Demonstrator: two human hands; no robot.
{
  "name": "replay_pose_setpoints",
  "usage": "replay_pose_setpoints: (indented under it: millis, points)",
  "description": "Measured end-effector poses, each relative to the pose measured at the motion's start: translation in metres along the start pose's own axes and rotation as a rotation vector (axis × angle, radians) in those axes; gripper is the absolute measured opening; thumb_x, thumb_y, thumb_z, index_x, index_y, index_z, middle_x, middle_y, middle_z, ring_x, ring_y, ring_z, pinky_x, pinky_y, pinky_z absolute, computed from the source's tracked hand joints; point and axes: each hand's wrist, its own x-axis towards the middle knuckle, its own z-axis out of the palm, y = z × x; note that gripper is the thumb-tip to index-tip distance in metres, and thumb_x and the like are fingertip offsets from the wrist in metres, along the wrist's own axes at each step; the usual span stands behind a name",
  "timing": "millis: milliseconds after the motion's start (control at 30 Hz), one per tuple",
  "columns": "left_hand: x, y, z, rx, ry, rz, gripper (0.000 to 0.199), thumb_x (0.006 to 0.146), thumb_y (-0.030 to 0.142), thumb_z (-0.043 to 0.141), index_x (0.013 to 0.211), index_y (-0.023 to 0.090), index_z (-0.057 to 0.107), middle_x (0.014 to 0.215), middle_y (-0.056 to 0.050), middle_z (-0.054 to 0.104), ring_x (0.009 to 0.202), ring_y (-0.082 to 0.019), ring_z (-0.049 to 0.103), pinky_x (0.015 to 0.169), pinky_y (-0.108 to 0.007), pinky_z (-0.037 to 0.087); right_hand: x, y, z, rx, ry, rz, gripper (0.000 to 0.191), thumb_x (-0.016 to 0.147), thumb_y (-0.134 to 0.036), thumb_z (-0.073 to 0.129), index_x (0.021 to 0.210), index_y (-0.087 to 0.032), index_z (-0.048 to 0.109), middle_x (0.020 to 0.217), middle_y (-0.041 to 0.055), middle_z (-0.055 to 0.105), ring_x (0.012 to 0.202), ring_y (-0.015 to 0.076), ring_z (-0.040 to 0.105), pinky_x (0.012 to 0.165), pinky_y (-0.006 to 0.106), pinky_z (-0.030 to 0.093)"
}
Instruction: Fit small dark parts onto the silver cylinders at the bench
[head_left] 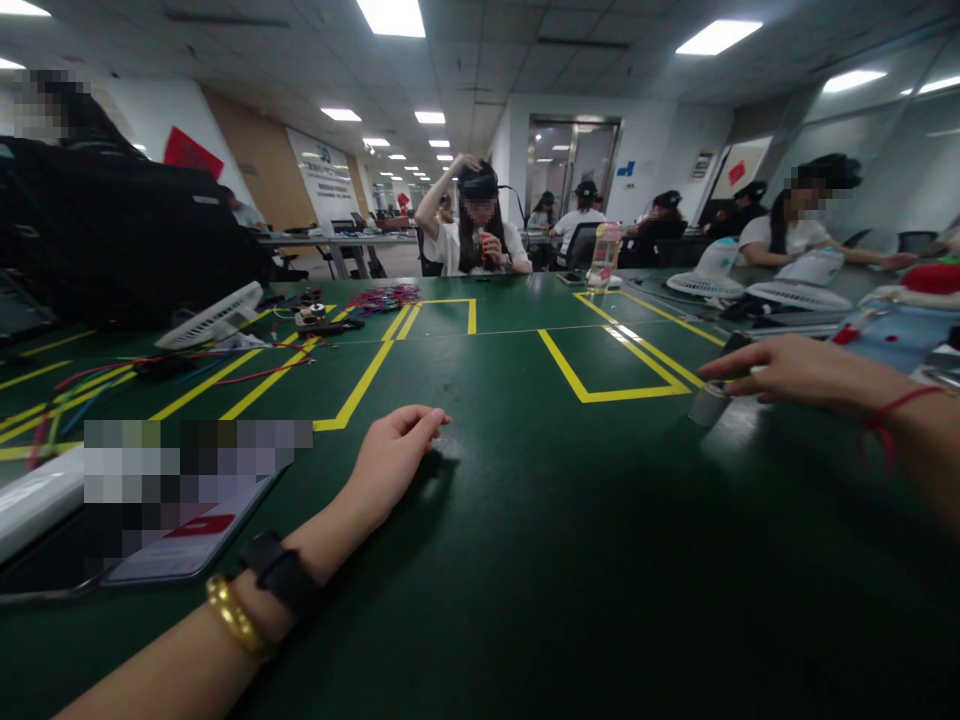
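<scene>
My left hand (397,445) is held over the green table (480,560), left of the middle, its fingers curled together; anything between the fingertips is too small to make out. On the right, my right hand (795,370) reaches in with its index finger stretched out, at the top of a small grey metal cylinder (707,404). Whether the fingers touch the cylinder is unclear. A dark object (739,345) shows just behind that hand.
Yellow tape (630,396) marks the table. Phones (195,540), wires (97,380) and a white fan (214,318) lie left. Further back stand a bottle (604,257) and white fans (802,285); a blue-and-red plush thing (892,320) is at right. A person (480,225) sits opposite.
</scene>
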Motion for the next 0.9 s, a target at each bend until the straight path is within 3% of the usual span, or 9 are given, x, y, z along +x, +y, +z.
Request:
replay_pose_setpoints:
  millis: [100, 133, 233, 433, 567, 700, 767, 900]
  points:
    - [0.001, 0.000, -0.002, -0.033, -0.005, 0.002, 0.032, 0.076, 0.046, 0.055, 0.085, 0.019, 0.068, 0.064, 0.001, 0.054, 0.058, -0.013, 0.048, 0.056, -0.024, 0.037, -0.013, -0.002, 0.006, -0.044, -0.084, 0.146, 0.039, 0.072, -0.047, 0.058, 0.094, -0.017, 0.071, 0.093, 0.0126, 0.068, 0.073, 0.0181, 0.060, 0.062, 0.029, 0.041]
    - [0.001, 0.001, -0.002, -0.041, -0.010, 0.004, 0.032, 0.077, 0.046, 0.055, 0.085, 0.019, 0.068, 0.065, 0.001, 0.054, 0.058, -0.013, 0.048, 0.055, -0.024, 0.037, -0.018, -0.003, 0.010, -0.086, -0.026, 0.166, 0.042, 0.074, -0.051, 0.055, 0.092, -0.017, 0.071, 0.093, 0.0129, 0.067, 0.075, 0.0194, 0.059, 0.062, 0.030, 0.040]
    - [-0.001, 0.005, -0.003, -0.021, -0.015, 0.022, 0.031, 0.077, 0.046, 0.054, 0.084, 0.019, 0.068, 0.063, 0.002, 0.054, 0.056, -0.013, 0.047, 0.054, -0.024, 0.036, -0.033, 0.002, 0.026, -0.151, 0.104, 0.086, 0.042, 0.078, -0.055, 0.048, 0.092, -0.021, 0.067, 0.096, 0.0114, 0.066, 0.083, 0.0222, 0.059, 0.067, 0.032, 0.040]
    - [-0.016, 0.015, 0.001, 0.025, -0.107, 0.006, 0.031, 0.079, 0.047, 0.054, 0.083, 0.019, 0.067, 0.059, 0.003, 0.051, 0.056, -0.013, 0.047, 0.055, -0.024, 0.036, -0.051, 0.013, 0.067, 0.145, 0.266, -0.025, 0.051, 0.074, -0.044, 0.060, 0.118, -0.018, 0.050, 0.110, 0.0129, 0.061, 0.087, 0.0227, 0.062, 0.077, 0.032, 0.048]
    - [-0.021, 0.015, 0.003, 0.043, -0.099, -0.005, 0.032, 0.078, 0.047, 0.054, 0.084, 0.019, 0.068, 0.058, 0.003, 0.051, 0.057, -0.014, 0.048, 0.056, -0.025, 0.036, -0.071, -0.034, 0.082, 0.381, 0.290, -0.232, 0.046, 0.075, -0.038, 0.061, 0.116, -0.020, 0.050, 0.113, 0.0095, 0.058, 0.090, 0.0201, 0.060, 0.079, 0.035, 0.051]
    - [-0.021, 0.013, 0.003, 0.040, -0.092, 0.001, 0.032, 0.078, 0.047, 0.054, 0.085, 0.019, 0.067, 0.060, 0.002, 0.052, 0.058, -0.014, 0.048, 0.056, -0.025, 0.036, -0.103, -0.112, 0.094, 0.558, 0.087, -0.587, 0.039, 0.079, -0.026, 0.059, 0.116, -0.024, 0.049, 0.120, 0.0054, 0.053, 0.106, 0.0166, 0.053, 0.092, 0.033, 0.047]
    - [-0.021, 0.013, 0.003, 0.041, -0.085, 0.008, 0.031, 0.078, 0.047, 0.054, 0.085, 0.020, 0.067, 0.061, 0.002, 0.052, 0.058, -0.014, 0.048, 0.056, -0.025, 0.036, -0.114, -0.142, 0.101, 0.589, 0.008, -0.697, 0.037, 0.079, -0.022, 0.057, 0.115, -0.025, 0.049, 0.118, 0.0048, 0.054, 0.108, 0.0156, 0.052, 0.095, 0.033, 0.044]
    - [-0.022, 0.014, 0.003, 0.047, -0.070, 0.012, 0.031, 0.077, 0.047, 0.054, 0.082, 0.019, 0.068, 0.060, 0.002, 0.053, 0.057, -0.014, 0.048, 0.055, -0.025, 0.036, -0.119, -0.166, 0.114, 0.655, -0.076, -0.759, 0.036, 0.078, -0.015, 0.054, 0.113, -0.024, 0.048, 0.116, 0.0051, 0.054, 0.107, 0.0146, 0.051, 0.096, 0.034, 0.043]
